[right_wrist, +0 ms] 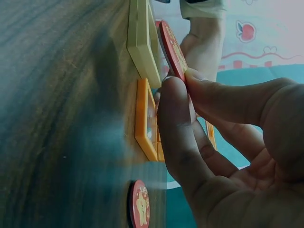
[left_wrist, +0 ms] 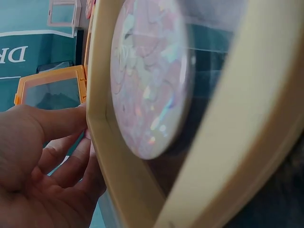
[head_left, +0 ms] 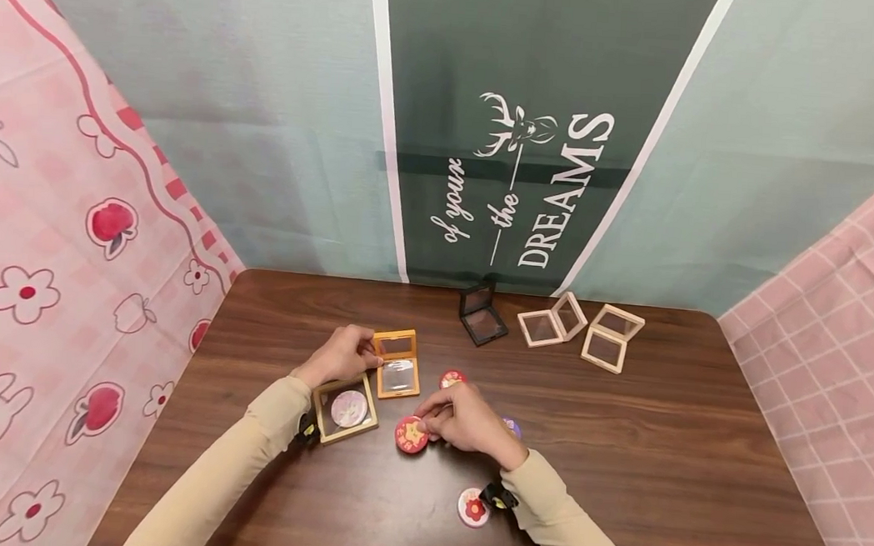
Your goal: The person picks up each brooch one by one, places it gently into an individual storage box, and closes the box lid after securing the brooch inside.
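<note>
My right hand point(head_left: 465, 421) pinches a round red badge point(head_left: 412, 434) with a yellow star by its rim, between thumb and fingers. In the right wrist view the badge point(right_wrist: 173, 50) is tilted, held up off the table. My left hand point(head_left: 343, 355) grips the raised lid of an orange display case point(head_left: 397, 390) at its left edge. The case stands unfolded, with clear film in both halves. Right below the left hand, a beige frame point(head_left: 366, 425) holds a pale iridescent badge point(head_left: 349, 409), seen large in the left wrist view.
Another red badge point(head_left: 452, 378) lies beyond the right hand. A purple badge point(head_left: 512, 427) is partly hidden by the right wrist, and a white badge with a red flower point(head_left: 473, 507) lies nearer. At the back stand a black case point(head_left: 485, 326) and two unfolded beige cases point(head_left: 541, 329).
</note>
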The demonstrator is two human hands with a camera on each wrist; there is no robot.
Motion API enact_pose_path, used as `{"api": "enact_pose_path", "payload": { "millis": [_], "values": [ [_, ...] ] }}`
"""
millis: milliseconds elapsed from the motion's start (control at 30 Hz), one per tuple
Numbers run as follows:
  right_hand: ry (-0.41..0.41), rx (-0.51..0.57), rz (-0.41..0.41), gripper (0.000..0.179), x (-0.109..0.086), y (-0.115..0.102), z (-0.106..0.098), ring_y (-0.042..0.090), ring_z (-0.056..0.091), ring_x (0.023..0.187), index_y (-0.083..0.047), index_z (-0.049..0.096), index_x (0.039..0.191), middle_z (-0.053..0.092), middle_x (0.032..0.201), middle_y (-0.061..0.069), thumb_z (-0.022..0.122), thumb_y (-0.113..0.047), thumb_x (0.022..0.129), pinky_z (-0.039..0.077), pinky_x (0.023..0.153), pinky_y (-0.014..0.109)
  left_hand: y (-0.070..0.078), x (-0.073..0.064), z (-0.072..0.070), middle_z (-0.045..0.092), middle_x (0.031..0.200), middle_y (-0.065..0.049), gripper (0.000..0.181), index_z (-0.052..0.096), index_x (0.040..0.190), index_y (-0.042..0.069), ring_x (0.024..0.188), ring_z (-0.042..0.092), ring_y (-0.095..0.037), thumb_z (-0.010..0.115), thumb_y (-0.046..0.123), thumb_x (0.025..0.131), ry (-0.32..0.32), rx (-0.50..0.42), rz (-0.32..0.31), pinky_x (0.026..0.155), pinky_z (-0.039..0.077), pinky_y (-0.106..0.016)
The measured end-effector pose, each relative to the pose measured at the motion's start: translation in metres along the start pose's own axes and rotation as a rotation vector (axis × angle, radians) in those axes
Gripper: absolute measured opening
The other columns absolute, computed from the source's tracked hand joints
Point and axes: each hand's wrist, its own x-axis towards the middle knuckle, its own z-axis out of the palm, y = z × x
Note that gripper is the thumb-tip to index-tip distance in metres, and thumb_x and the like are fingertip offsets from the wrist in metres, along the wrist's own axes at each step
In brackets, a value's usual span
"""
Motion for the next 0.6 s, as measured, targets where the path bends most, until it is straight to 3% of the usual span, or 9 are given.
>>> {"api": "enact_pose_path", "payload": {
  "millis": [233, 600],
  "values": [
    [0.022, 0.026, -0.009, 0.004, 0.006, -0.001, -0.002, 0.039, 0.074, 0.065, 0.0, 0.082, 0.097, 0.076, 0.073, 0.011, 0.079, 0.0, 0.094, 0.053, 0.049, 0.023, 0.001, -0.008, 0.004, 0.072, 0.087, -0.001, 0.008, 0.072, 0.093, 0.011, 0.079, 0.064, -0.013, 0.079, 0.011, 0.096, -0.005, -0.05, -0.062, 0.073, 0.054, -0.03],
    [0.05, 0.062, 0.028, 0.006, 0.022, 0.0, -0.005, 0.014, 0.073, 0.068, 0.0, 0.082, 0.099, 0.079, 0.079, 0.009, 0.081, -0.003, 0.094, 0.054, 0.054, 0.022, 0.0, -0.011, 0.008, 0.074, 0.084, 0.0, 0.01, 0.072, 0.092, 0.01, 0.077, 0.066, -0.009, 0.082, 0.008, 0.092, 0.024, -0.037, -0.009, 0.072, 0.056, -0.028]
  ]
}}
